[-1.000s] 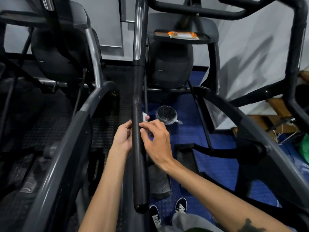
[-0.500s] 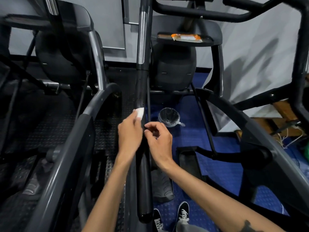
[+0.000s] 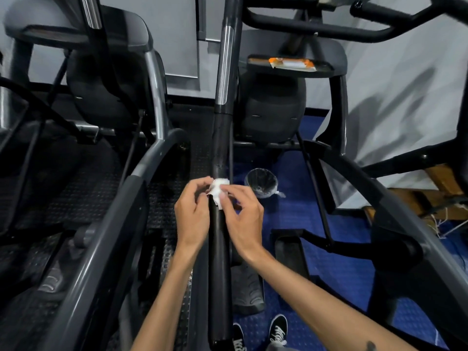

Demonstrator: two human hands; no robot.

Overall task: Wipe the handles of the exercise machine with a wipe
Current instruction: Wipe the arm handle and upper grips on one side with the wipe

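**Wipe held against the handle, both hands on it**

Pinched between the fingertips of both hands: a small crumpled white wipe (image 3: 218, 191), pressed on the front of the long black handle (image 3: 219, 262) partway along its dark grip. Left hand (image 3: 193, 216) just left of the handle, fingers curled, thumb and forefinger closed on the wipe's left edge. Right hand (image 3: 243, 219) just right of the handle, fingers bent, tips nipping the wipe's right side. Hands close together, almost meeting over the handle, with only the bar and the wipe between them.

Above the wipe, along the handle: the black grip ending in a chrome section (image 3: 224, 64). Beyond the handle, on the machine's console ledge: an orange and white packet (image 3: 293, 64), lying flat. Right of the handle, on the blue floor (image 3: 336, 269): a small round bin lined with clear plastic (image 3: 261, 183), near the right hand in the view. Below the handle's lower end: two black shoes with white laces (image 3: 278, 330). Left of the handle: a grey curved frame arm (image 3: 101, 236) of a neighbouring machine over black studded matting.
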